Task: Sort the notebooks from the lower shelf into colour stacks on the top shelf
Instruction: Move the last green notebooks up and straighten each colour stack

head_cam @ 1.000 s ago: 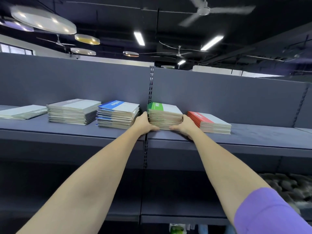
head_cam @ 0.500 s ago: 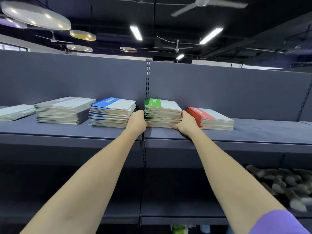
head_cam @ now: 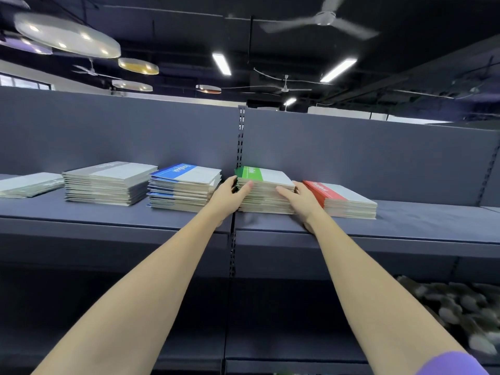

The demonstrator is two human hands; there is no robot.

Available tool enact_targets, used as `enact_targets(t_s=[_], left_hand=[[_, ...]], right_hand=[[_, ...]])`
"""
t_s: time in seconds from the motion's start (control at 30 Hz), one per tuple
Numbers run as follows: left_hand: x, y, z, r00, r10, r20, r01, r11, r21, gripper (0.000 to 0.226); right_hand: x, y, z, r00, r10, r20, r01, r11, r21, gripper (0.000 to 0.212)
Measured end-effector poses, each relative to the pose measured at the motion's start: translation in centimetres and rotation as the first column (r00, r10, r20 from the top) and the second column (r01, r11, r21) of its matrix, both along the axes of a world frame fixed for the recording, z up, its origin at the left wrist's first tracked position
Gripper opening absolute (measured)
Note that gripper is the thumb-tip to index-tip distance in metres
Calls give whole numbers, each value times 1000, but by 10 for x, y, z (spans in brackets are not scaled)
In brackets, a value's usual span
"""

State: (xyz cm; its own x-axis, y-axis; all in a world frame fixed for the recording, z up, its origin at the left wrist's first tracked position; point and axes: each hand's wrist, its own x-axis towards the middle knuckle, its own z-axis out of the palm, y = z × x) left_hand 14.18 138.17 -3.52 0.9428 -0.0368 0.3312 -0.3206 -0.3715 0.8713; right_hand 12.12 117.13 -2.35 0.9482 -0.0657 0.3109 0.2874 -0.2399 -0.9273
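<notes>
light: you're under a dark ceiling lit by two bright tube lights [head_cam: 221, 63] and glowing oval lamps [head_cam: 67, 39] | exposure: shelf top evenly lit, lower shelf [head_cam: 173, 307] deep in shadow | blur: ceiling fan [head_cam: 322, 21] smeared, grey heap [head_cam: 457, 312] at lower right soft | distortion: wide-angle bend at your frame edges

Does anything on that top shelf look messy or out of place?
Mostly tidy. Only the blue stack looks ragged: its notebooks are fanned unevenly, edges jutting out, unlike the squared green stack between both hands.
</notes>
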Motion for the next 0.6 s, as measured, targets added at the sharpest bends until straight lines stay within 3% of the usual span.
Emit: enact_targets(t_s=[0.07,0.2,0.3,0.43,0.6], left_hand=[[-5,-4,6,1000,-2,-15,1,998,-68,81],[10,-6,11,995,-36,-96,16,979,-202,41],[19,-3,30,973,-33,-226,-37,954,-298,13],[31,-3,59,968,-1,-252,-64,966,-252,20],[45,-16,86,968,98,-232,-119,990,-78,6]], right_hand=[[-3,2,4,1000,17,-25,-17,1000,13,57],[3,-3,1,995,18,-94,-15,999,39,82],[8,-6,6,988,51,-149,-32,991,129,77],[26,-10,19,983,70,-168,-27,970,242,48],[58,-16,36,978,82,-191,-47,982,183,37]])
